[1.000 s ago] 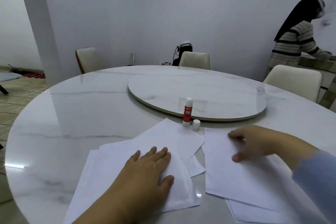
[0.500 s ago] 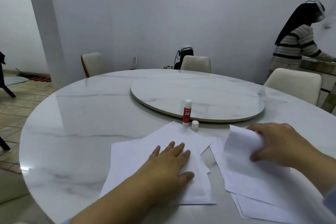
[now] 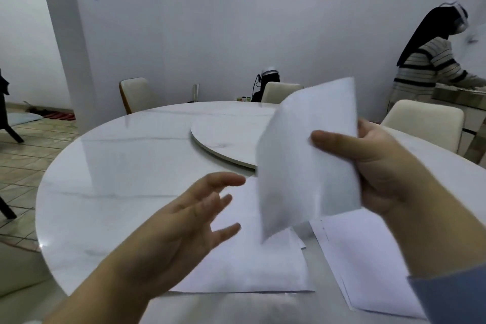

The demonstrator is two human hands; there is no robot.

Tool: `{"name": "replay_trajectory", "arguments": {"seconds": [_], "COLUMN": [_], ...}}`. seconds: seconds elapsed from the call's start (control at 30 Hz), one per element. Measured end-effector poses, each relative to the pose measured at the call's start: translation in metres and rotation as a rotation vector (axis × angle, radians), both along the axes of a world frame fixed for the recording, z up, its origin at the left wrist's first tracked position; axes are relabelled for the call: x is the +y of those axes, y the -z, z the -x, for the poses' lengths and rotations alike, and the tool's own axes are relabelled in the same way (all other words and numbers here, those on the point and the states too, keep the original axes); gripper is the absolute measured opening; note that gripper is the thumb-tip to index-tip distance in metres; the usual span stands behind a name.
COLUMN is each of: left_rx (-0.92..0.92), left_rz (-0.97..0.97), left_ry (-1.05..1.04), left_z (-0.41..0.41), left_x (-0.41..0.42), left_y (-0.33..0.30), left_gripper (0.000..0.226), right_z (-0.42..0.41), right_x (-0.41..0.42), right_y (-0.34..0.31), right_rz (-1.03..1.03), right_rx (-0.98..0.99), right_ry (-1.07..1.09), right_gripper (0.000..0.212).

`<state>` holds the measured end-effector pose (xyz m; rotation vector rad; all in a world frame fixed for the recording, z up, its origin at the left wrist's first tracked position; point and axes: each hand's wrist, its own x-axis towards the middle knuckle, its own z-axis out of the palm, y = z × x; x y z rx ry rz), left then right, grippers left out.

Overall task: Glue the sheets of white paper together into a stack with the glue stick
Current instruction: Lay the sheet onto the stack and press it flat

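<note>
At center right of the frame we see the right hand [image 3: 381, 166] gripping 1 sheet of white paper [image 3: 307, 155] raised above the worktop [image 3: 118, 192], while the left hand [image 3: 189, 221] hovers open, fingers spread, over the paper pile [image 3: 249, 265] at lower center.

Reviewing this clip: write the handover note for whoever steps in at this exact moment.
Right hand: holds one lifted sheet in the air, thumb across its front.
Left hand: open, empty, above the left pile.
Right pile lies flat on the table.
Glue stick: not visible, possibly hidden behind the lifted sheet.
Done: one sheet picked up.
Left: cannot tell whether any sheets are glued; glue and stack this sheet and the rest.
</note>
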<state>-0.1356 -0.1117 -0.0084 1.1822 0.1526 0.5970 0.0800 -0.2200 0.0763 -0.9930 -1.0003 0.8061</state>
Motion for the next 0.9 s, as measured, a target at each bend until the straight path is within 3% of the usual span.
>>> {"name": "replay_trajectory", "arguments": {"seconds": [0.1, 0.2, 0.33, 0.4, 0.47, 0.63, 0.9], "left_rx": [-0.057, 0.036, 0.357, 0.541, 0.663, 0.835, 0.910], "left_rz": [0.140, 0.123, -0.132, -0.314, -0.412, -0.616, -0.641], "left_ry": [0.068, -0.133, -0.450, -0.569, -0.587, -0.560, -0.554], "left_z": [0.002, 0.011, 0.020, 0.025, 0.030, 0.031, 0.038], "left_x": [0.002, 0.006, 0.016, 0.020, 0.023, 0.027, 0.037], "left_y": [0.000, -0.008, -0.012, -0.009, -0.003, 0.008, 0.019], "left_gripper": [0.050, 0.038, 0.022, 0.023, 0.020, 0.027, 0.026], "right_z": [0.016, 0.023, 0.015, 0.012, 0.011, 0.007, 0.010], "right_x": [0.015, 0.024, 0.019, 0.011, 0.007, 0.005, 0.010], "right_y": [0.015, 0.031, 0.053, 0.064, 0.077, 0.095, 0.108], "right_rz": [0.067, 0.139, 0.226, 0.283, 0.349, 0.504, 0.644], "right_rx": [0.134, 0.121, 0.088, 0.030, -0.086, -0.264, -0.439], "right_ry": [-0.035, 0.032, 0.012, 0.004, 0.043, 0.090, 0.220], "right_gripper": [0.050, 0.061, 0.100, 0.106, 0.094, 0.038, 0.027]}}
